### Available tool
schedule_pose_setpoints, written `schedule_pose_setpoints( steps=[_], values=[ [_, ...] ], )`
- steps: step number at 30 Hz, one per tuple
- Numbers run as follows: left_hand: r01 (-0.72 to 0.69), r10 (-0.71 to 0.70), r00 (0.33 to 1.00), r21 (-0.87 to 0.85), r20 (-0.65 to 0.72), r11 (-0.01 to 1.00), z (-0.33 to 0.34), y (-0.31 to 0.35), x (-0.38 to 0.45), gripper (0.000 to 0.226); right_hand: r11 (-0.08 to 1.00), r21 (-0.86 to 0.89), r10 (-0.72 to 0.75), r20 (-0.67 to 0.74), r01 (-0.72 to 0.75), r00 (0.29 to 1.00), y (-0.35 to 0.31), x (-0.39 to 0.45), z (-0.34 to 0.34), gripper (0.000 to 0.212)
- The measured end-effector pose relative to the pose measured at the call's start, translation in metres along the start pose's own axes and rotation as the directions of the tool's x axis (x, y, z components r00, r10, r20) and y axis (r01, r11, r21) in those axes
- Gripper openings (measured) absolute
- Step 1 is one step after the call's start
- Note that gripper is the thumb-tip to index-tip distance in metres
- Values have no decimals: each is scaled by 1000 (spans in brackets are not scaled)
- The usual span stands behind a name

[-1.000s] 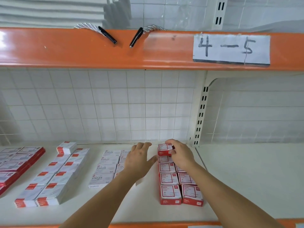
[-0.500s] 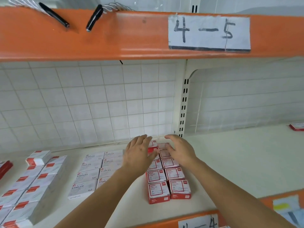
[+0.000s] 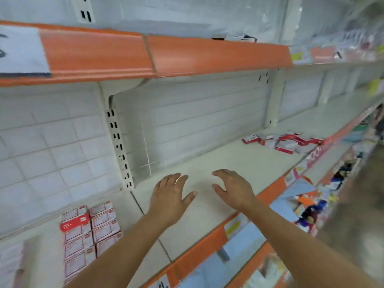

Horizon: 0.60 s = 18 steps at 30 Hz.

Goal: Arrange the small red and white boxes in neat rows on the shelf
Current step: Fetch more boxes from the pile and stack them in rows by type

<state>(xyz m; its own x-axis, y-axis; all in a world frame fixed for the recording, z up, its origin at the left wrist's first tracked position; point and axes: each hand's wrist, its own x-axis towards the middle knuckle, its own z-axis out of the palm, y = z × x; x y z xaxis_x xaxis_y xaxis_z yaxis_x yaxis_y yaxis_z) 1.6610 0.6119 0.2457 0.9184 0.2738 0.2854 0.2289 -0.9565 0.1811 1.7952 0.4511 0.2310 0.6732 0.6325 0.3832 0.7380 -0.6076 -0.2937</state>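
- Both hands have left the arranged red and white boxes (image 3: 89, 235) they were touching half a second ago and now sit to the right of them, over bare shelf (image 3: 239, 163); the view has swung right as well, so the rows that were central now lie at the lower left.
- Nearest, two bare forearms reach up from the bottom edge toward the shelf.
- At the lower left, the arranged boxes stand in two close rows running front to back, with one box, red side showing, on top near the back of the left row.
- Along the front of the shelf runs an orange edge strip (image 3: 199, 248) carrying paper price tags.
- Next, the left hand (image 3: 170, 198) is palm down with fingers straight and together, thumb out, holding nothing.
- Just beside it, the right hand (image 3: 232, 190) is palm down with fingers relaxed and slightly bent, also holding nothing.
- Whether either palm touches the shelf cannot be told.
- Farther right, well apart from the hands, a loose pile of red and white boxes (image 3: 282, 142) lies jumbled near the front edge.
- Behind stands the white tiled-pattern back panel (image 3: 62, 146) with a slotted upright (image 3: 119, 150).
- Overhead, an orange upper shelf edge (image 3: 207, 57) carries a white paper label (image 3: 20, 50) at the far left.
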Motion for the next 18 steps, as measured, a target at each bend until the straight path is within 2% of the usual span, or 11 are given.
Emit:
schedule_pose_setpoints(
  steps=[10, 18],
  values=[
    [-142, 149, 987, -104, 63, 984, 67, 187, 90, 57, 983, -98, 155, -19, -156, 988, 199, -42, -91, 42],
    [-185, 199, 973, -118, 119, 976, 108, 262, 164, 56, 964, -161, 211, -24, -212, 977, 300, -33, -119, 43]
  ],
)
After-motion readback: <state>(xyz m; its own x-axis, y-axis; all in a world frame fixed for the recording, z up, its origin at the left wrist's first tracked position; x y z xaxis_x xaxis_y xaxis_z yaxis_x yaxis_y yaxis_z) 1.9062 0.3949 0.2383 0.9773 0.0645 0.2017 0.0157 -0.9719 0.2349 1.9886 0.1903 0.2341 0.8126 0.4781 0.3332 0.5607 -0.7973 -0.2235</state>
